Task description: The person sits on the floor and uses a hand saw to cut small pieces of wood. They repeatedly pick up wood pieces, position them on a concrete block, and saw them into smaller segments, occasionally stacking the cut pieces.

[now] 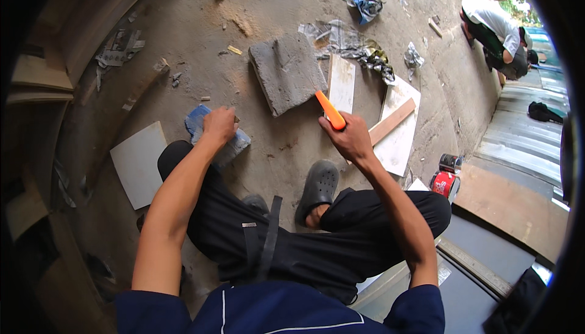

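My left hand (219, 125) rests closed on a blue and grey block (201, 120) lying on the dusty concrete floor by my left knee. My right hand (350, 138) grips an orange-handled tool (329, 110), its handle pointing up and away toward a grey concrete slab (286, 72). The tool's working end is hidden inside my fist. I am squatting, with a dark clog (318, 188) on the floor between my knees.
A white tile (139, 163) lies at my left. A narrow white board (342, 83), a larger white panel (399, 133) and a wooden strip (390, 122) lie ahead right. A red can (445, 181) stands at right. Another person (496, 32) crouches far right. Crumpled foil scraps lie beyond the slab.
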`<state>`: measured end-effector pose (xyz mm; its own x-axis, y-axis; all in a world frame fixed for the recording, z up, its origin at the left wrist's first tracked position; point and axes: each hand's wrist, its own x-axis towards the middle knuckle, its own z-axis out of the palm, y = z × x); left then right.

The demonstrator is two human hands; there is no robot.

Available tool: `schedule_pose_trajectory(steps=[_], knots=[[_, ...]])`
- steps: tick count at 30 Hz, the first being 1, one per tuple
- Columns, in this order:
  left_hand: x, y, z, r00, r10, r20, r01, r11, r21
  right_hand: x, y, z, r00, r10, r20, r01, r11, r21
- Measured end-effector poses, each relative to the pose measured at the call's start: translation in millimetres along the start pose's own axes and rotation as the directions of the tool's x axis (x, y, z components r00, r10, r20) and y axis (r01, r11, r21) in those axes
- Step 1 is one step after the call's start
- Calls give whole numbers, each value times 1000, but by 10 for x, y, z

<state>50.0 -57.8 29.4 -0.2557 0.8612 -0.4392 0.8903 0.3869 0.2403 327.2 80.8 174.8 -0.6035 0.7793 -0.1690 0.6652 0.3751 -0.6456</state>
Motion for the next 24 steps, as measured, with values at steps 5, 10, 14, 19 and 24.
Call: schedule_pose_trajectory(steps=[5,10,14,19,24], knots=[[82,29,14,1000,-12,-9,11,999,-43,-323,-34,126,996,82,-25,-81,996,44],[68,-48,-2,997,-68,-45,60,986,-155,-362,-300,228,992,125,-28,-121,985,126],[23,-82,47,991,-104,-89,81,970,-230,-338,-407,309,991,129,-35,-118,967,226],[-96,-73,114,987,-161,-4,139,864,-484,-452,-211,472,990,140,-21,-127,944,305],[-239,-19,376,936,-177,-304,-4,858,-513,-571,85,569,990,141,20,-138,909,392]])
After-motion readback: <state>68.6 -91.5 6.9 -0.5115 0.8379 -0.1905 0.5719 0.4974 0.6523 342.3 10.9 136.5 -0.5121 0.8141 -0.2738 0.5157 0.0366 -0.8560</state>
